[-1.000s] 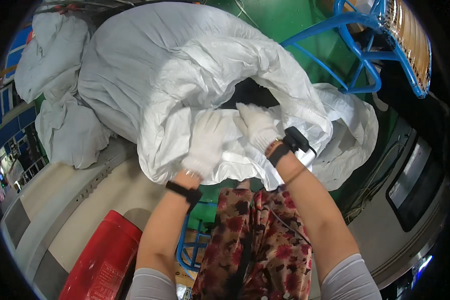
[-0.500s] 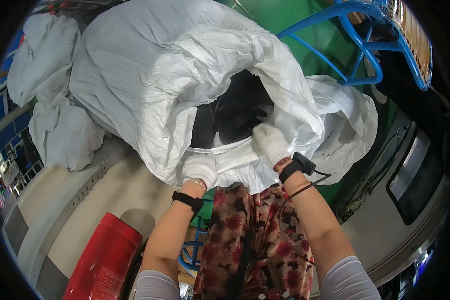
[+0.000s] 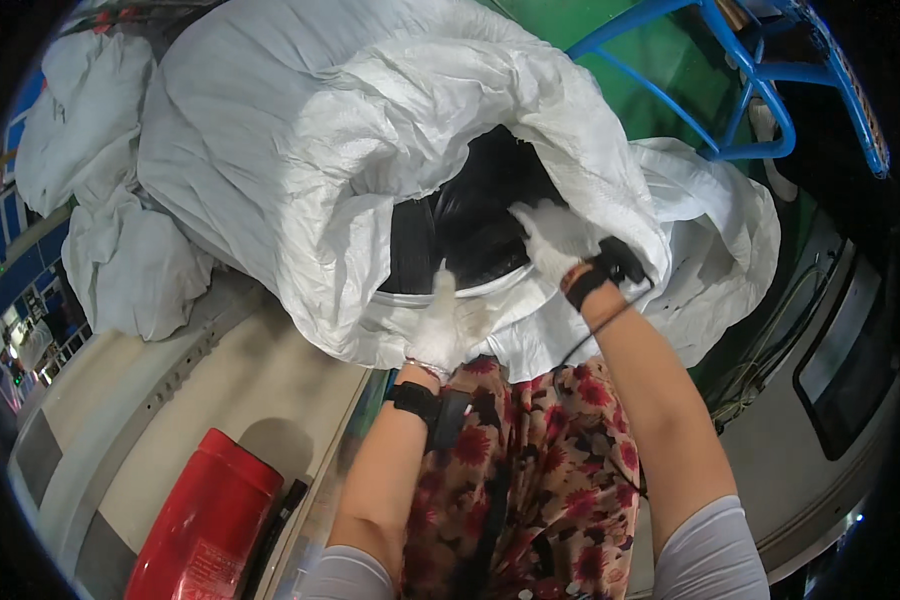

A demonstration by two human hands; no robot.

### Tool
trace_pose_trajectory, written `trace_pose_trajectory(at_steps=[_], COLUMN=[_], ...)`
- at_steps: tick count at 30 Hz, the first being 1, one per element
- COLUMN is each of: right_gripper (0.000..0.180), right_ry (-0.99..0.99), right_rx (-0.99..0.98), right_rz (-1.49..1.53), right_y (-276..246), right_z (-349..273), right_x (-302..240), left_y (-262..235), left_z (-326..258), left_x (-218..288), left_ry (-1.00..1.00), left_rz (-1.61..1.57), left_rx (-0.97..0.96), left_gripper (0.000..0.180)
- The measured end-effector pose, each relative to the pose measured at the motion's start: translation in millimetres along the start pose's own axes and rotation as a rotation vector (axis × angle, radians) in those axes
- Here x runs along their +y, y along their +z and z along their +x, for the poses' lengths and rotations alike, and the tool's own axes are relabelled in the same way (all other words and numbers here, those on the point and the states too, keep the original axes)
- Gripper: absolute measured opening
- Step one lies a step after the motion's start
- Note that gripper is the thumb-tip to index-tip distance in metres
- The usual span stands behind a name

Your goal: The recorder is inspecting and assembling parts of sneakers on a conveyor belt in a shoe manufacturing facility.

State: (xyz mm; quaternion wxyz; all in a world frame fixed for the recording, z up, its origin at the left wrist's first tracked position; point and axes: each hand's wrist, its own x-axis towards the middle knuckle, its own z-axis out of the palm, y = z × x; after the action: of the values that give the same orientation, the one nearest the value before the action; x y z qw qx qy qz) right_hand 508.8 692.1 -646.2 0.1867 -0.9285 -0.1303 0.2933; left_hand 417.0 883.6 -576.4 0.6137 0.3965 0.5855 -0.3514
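A large white woven sack (image 3: 240, 150) lies in front of me, its mouth facing me with the rim folded back. Dark, glossy black pieces (image 3: 480, 215) fill the opening; their kind I cannot make out. My left hand (image 3: 446, 325), in a white knit glove, is at the near rim, one digit stretched up and nothing visible in its grasp. My right hand (image 3: 555, 240), gloved alike, reaches over the right side of the mouth with fingers apart, close to the black pieces. Each wrist wears a black strap; the right one carries a small black device (image 3: 622, 262) with a cable.
Smaller white sacks (image 3: 130, 265) slump at the left. A red cylindrical object (image 3: 210, 520) is at lower left. A blue metal-framed chair (image 3: 740, 80) stands on the green floor (image 3: 650, 80) at upper right. A grey machine panel (image 3: 770, 450) with loose cables is at the right.
My left hand has shifted right along the near rim, and a digit now points up. My right hand has moved up and slightly right, its fingers spreading from a closed shape.
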Motion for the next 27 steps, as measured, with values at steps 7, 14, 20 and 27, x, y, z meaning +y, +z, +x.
trace_pose_trajectory(at_steps=[7, 14, 20, 27], right_gripper=[0.06, 0.049, 0.06, 0.032], right_ry=[-0.031, -0.122, -0.03, -0.05], right_rx=[0.423, 0.568, 0.452, 0.539], right_rz=[0.173, 0.16, 0.092, -0.175], right_y=[-50, -47, -48, -86], right_z=[-88, -111, -85, -20], right_x=[-23, -13, -3, -38], left_y=[42, 24, 5, -46], left_z=[-46, -45, -48, -36], left_x=[15, 24, 14, 75], left_ry=[0.119, 0.074, 0.737, 0.774], left_rz=[-0.655, -0.44, 0.523, 1.085], left_rx=[-0.328, -0.237, 0.333, 0.92], left_gripper=[0.086, 0.061, 0.038, 0.057])
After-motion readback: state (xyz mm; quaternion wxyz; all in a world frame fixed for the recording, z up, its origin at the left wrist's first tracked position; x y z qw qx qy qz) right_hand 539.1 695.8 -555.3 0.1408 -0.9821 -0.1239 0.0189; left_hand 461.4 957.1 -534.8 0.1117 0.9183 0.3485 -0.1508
